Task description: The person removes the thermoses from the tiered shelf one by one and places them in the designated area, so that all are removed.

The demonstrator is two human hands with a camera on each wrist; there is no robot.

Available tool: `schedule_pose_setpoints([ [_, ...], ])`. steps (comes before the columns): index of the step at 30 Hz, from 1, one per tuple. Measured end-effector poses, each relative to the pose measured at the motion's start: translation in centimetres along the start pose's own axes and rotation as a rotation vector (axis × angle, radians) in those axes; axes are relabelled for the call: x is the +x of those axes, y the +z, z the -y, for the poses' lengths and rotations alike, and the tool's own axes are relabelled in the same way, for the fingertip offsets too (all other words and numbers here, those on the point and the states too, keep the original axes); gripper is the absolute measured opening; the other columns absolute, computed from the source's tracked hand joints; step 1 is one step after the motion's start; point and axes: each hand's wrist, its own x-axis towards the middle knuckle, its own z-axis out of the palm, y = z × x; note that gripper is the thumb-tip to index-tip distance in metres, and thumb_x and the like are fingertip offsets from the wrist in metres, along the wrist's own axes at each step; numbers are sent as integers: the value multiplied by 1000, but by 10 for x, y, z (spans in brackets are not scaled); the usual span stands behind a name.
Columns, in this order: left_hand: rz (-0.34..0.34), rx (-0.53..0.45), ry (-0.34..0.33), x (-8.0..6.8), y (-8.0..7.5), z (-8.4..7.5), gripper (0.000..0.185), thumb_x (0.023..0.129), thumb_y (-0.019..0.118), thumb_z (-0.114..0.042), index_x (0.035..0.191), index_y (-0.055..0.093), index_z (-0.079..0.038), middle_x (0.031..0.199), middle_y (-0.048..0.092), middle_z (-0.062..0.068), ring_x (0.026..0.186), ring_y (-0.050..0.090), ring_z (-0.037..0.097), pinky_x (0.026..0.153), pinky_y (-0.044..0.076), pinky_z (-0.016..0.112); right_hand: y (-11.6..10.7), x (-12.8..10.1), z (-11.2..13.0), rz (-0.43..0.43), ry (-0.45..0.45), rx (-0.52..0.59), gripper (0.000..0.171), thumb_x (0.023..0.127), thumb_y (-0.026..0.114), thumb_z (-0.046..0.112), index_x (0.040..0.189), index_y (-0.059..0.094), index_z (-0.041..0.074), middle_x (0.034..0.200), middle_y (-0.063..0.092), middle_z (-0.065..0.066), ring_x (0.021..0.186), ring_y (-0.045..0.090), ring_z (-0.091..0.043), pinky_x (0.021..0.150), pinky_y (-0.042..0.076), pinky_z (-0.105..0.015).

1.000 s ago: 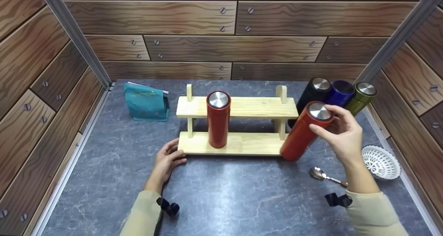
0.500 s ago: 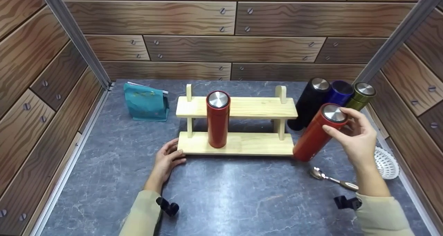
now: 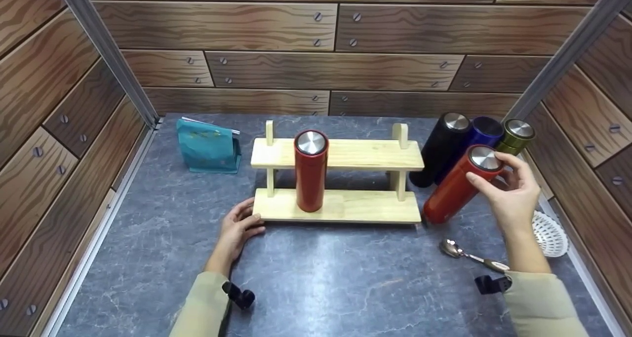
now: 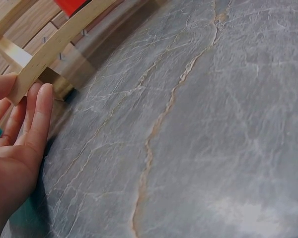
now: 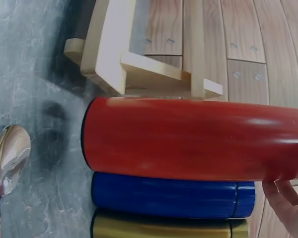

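Note:
My right hand (image 3: 516,193) holds a red thermos (image 3: 456,191) near its steel-topped lid. In the right wrist view this red thermos (image 5: 188,139) spans the frame, its base off the table. It is just right of a two-tier wooden shelf (image 3: 370,206). A second red thermos (image 3: 311,181) stands upright on the shelf's lower board, left of its middle. My left hand (image 3: 237,231) grips the left end of that board. The left wrist view shows the thumb above the board's corner (image 4: 27,82) and the fingers beneath it.
Behind the held thermos stand black (image 3: 439,149), blue (image 3: 486,132) and green (image 3: 516,134) thermoses. A spoon (image 3: 469,255) lies at the right, near a white woven basket (image 3: 550,235) partly hidden by my forearm. A teal bag (image 3: 207,147) stands at the back left.
My right hand has carried the red thermos rightward, away from the shelf's right end, and slightly back. My left hand, the shelf and the other red thermos have stayed put.

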Motion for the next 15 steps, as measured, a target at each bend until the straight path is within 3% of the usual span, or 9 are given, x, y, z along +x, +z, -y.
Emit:
schedule_pose_setpoints([
  [15,10,-18,15,1,-1,1,56,81,67,3,133,48,-7,118,51,16,81,61,26,67,57,38,13,-4,-13,-19,6,-200,55,62,78,-13,112,58,-8,102,62,-9,85,61,-13,72,51,-17],
])
